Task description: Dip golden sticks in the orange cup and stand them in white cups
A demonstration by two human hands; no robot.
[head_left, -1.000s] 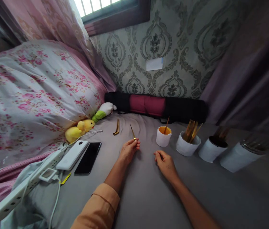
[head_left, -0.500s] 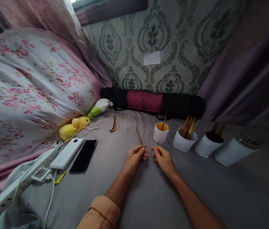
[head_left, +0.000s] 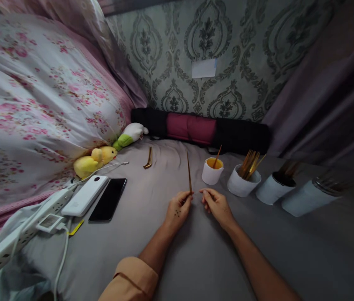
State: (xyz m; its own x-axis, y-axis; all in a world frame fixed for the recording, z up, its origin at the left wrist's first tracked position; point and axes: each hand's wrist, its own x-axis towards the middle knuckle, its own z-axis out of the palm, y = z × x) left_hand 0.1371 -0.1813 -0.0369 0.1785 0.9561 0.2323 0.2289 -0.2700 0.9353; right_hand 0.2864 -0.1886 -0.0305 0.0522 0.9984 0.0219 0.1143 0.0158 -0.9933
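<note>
My left hand [head_left: 178, 210] pinches the lower end of a thin golden-brown stick [head_left: 189, 171] between thumb and fingers. The stick points away from me, almost upright in the view, and narrows toward its far tip. A short gap to the right, my right hand [head_left: 217, 207] hovers with its fingers loosely bent and slightly apart; nothing shows in it. Beyond it stands a white-wrapped cup with a yellow inside [head_left: 212, 175], one orange-brown stick leaning in it. Next to that, a wider white cup [head_left: 242, 187] holds several golden sticks. A few bent golden pieces [head_left: 148, 158] lie on the grey cloth.
Two more white-wrapped containers, one nearer [head_left: 270, 193] and one farther right [head_left: 309, 198], hold sticks. To the left lie a black phone [head_left: 108, 200], a white power bank [head_left: 85, 195], a power strip [head_left: 23, 240] and plush toys [head_left: 95, 161]. A black-and-maroon roll bag [head_left: 192, 127] lines the wall.
The stick in my left hand has turned from leaning left to nearly straight ahead, and more of its length shows. My right index finger has straightened a little. The view has tipped slightly downward.
</note>
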